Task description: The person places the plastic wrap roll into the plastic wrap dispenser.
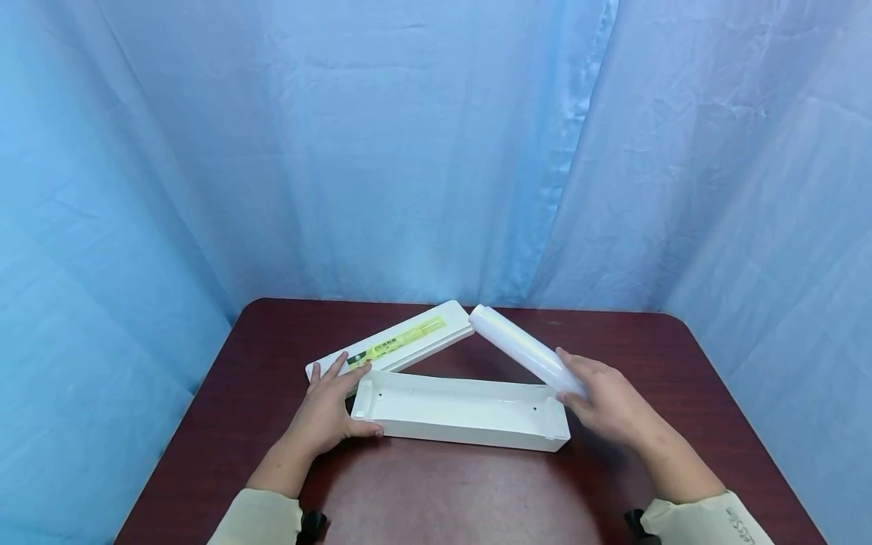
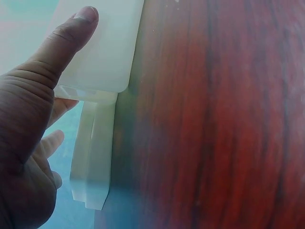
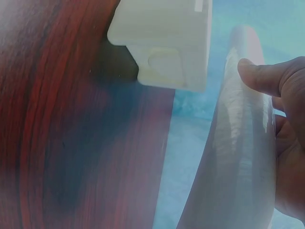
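A long white box [image 1: 463, 405], its top side uncovered, lies across the table. My left hand [image 1: 325, 409] holds its left end, thumb along the front wall and index finger at the back corner; the left wrist view shows the thumb flat against the box wall [image 2: 107, 57]. In my right hand [image 1: 613, 401], a roll of clear plastic wrap [image 1: 524, 348] is gripped by its near end, slanting away to the back left over the box's right end. Behind the box lies a white lid [image 1: 409, 341] with a yellow-green label, partly covered by my left fingers.
Everything lies on a dark red wooden table [image 1: 463, 492] with rounded far corners. Pale blue curtains [image 1: 422, 151] hang behind it and along both sides. The roll's far end is close to the lid's right end.
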Motion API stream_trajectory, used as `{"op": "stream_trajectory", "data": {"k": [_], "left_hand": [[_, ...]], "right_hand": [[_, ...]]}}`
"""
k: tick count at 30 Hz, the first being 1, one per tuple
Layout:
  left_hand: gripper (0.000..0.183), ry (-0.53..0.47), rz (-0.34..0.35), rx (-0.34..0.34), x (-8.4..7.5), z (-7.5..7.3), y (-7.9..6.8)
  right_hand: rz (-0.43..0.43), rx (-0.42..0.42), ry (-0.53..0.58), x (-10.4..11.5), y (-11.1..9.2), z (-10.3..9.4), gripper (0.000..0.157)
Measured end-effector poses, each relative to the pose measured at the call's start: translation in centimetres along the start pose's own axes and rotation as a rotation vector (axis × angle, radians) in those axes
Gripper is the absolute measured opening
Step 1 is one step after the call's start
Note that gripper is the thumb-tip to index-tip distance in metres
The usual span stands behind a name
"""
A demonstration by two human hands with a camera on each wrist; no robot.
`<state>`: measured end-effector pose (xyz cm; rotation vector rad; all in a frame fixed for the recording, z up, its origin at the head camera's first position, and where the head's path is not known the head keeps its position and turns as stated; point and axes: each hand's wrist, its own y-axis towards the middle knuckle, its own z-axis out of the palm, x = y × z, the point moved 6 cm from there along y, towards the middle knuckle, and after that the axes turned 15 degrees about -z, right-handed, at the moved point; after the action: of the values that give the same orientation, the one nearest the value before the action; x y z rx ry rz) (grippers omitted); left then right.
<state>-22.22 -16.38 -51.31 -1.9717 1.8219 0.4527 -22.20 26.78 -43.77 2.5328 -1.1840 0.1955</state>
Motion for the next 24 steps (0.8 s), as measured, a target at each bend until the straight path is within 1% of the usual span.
{"op": "stream_trajectory", "data": {"k": [3,10,20,24], "left_hand": [[0.118,-0.001,0.014,-0.004,-0.1,0.0,0.0],[0.118,-0.007,0.006,0.001,-0.1,0.1,0.0],[0.118,-0.01,0.02,-0.005,0.0,0.1,0.1],[0.118,-0.003,0.016,-0.001,0.0,0.2,0.0]], "right_hand": [[-0.018,0.002,0.004,0.3,0.4,0.2,0.075],[-0.056,0.018,0.015,1.1,1.0,0.8,0.075],[-0.058,0.029,0.009,1.7,1.5,1.2,0.074],[-0.058,0.035,0.008,1.9,1.6,1.3,0.074]]}}
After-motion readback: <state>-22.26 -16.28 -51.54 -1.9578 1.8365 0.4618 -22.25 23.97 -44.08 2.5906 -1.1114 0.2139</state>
